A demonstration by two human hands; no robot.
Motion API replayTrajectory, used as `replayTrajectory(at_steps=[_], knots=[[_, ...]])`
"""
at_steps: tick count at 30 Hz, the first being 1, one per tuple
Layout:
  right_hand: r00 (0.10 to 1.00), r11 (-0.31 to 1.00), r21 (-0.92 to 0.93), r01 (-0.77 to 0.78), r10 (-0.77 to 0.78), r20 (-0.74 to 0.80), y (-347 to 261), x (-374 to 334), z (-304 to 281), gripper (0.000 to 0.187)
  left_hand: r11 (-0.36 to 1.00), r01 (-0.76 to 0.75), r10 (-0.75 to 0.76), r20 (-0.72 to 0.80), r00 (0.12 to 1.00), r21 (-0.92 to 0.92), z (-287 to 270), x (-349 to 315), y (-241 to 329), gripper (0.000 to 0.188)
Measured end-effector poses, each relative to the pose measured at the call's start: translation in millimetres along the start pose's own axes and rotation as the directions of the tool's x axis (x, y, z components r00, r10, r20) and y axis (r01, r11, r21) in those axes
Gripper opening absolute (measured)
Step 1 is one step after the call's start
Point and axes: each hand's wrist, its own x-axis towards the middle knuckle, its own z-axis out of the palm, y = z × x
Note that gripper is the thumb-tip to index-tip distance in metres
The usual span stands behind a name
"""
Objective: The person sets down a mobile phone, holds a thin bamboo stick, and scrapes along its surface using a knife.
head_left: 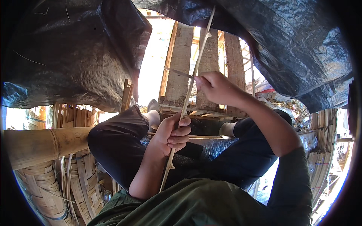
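Observation:
A long, thin stick, apparently bamboo (188, 91), with small stubs at its nodes, slants from my lap up to the top of the view. My left hand (169, 135) is closed round it in front of my belly, fingers wrapped over the shaft. Farther up, my right hand (215, 87) is closed on a knife whose narrow blade (178, 72) points left and crosses the stick. The knife's handle is hidden inside my fist. Blade and stick seem to touch there.
Wooden planks (178, 64) lie ahead beyond my feet. Dark tarpaulins (71, 49) hang at both sides. A thick bamboo pole (49, 146) runs in from the left by my knee. Bundled bamboo strips (45, 188) stand below it; more strips (320, 162) are at the right.

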Motion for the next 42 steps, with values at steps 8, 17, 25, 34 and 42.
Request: replayTrajectory(at_steps=[8,17,25,34,42], knots=[[0.99,0.987,0.074,-0.14,0.137,0.039,-6.2,-10.5,-23.1,0.039,0.976,0.141,-0.115,0.158,0.981,-0.168,-7.5,1.8,4.5,0.046],[0.983,0.983,-0.006,-0.181,0.181,0.021,0.9,-8.2,-12.6,0.053,0.973,0.16,-0.122,0.216,0.969,-0.167,-10.6,3.1,4.5,0.046],[0.973,0.94,-0.331,-0.084,0.006,-0.229,-2.6,-15.9,34.8,0.042,0.998,0.056,-0.056,0.022,0.998,-0.006,-9.3,4.2,1.1,0.046],[0.95,0.828,-0.54,0.151,-0.273,-0.154,-6.9,-19.5,45.7,0.041,0.987,0.054,-0.007,-0.294,0.956,0.149,7.6,-6.4,-6.6,0.048],[0.915,0.802,-0.582,0.135,-0.326,-0.237,28.7,4.2,39.1,0.04,0.989,0.008,0.038,-0.313,0.949,0.145,6.0,-10.2,-5.3,0.049]])
